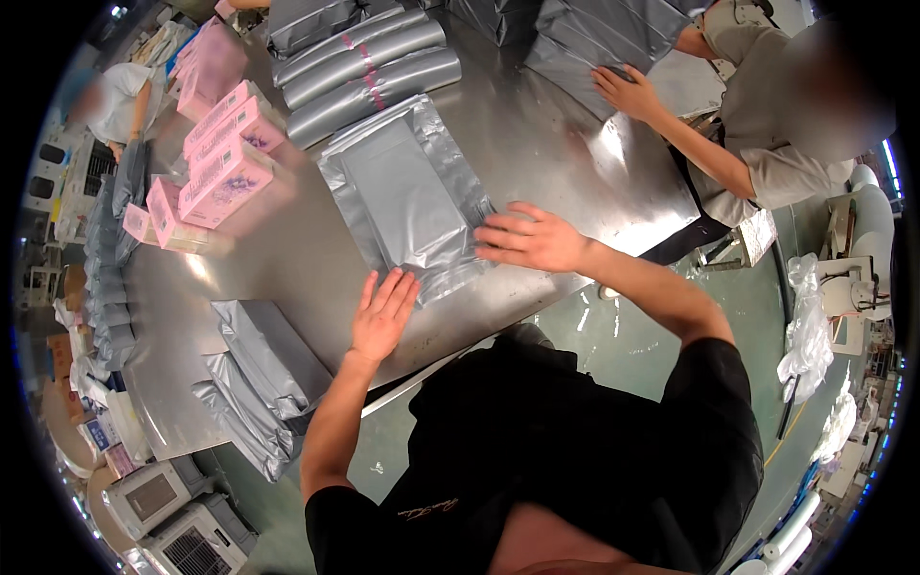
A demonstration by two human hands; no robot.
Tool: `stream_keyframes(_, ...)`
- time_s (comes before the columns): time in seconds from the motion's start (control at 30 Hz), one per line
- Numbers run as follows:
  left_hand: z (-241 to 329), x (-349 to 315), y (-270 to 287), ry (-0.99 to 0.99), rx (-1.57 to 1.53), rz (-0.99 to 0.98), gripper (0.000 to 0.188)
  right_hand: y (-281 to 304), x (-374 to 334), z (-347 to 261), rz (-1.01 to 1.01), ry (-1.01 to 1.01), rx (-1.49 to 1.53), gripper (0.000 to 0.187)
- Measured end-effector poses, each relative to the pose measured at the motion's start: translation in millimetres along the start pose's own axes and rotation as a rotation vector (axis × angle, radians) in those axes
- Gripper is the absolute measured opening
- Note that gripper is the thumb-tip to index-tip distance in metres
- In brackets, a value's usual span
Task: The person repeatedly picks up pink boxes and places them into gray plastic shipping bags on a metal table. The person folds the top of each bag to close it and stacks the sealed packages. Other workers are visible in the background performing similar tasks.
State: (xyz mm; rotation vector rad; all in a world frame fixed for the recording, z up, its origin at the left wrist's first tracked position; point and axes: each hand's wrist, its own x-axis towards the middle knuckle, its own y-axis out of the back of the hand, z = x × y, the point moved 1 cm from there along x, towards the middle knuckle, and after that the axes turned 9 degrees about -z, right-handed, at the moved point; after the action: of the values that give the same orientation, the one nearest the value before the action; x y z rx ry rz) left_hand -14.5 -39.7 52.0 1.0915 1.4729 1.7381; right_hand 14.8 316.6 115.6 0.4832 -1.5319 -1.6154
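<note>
A silver plastic mailing bag [402, 192] lies flat on the metal table in front of me. The raised outline of a rectangular item shows through its film. My left hand [381, 314] rests at the bag's near edge, fingers stretched out and close together. At the bag's right edge is my right hand [533, 238], its fingers extended and slightly apart, the fingertips at the film. Neither hand grips anything. What is inside the bag is hidden.
Rolled silver bags [383, 86] lie behind the bag. Pink boxes [225, 182] stand to the left on the metal table [287, 259]. Filled silver bags [264, 364] sit at the near left. Across the table, a co-worker's hand [628, 91] touches silver sheeting [604, 48].
</note>
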Motion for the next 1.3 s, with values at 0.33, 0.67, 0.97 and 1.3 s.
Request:
stream_keyframes(0.33,-15,5,-24,0.81,-1.799,0.663,0.009,-69,9,10,0.248,-0.837,1.613,0.016)
stream_keyframes(0.67,-6,27,-48,0.96,-1.99,0.661,0.017,-101,45,-5,0.193,-1.231,1.909,0.056)
stream_keyframes(0.97,119,-166,-32,1.36,-2.791,1.074,0.055,-83,228,-149,-0.226,-0.49,1.728,0.109)
stream_keyframes(1.3,39,-82,86,0.804,-0.823,0.394,0.041,-156,457,23,0.328,-0.238,0.701,0.046)
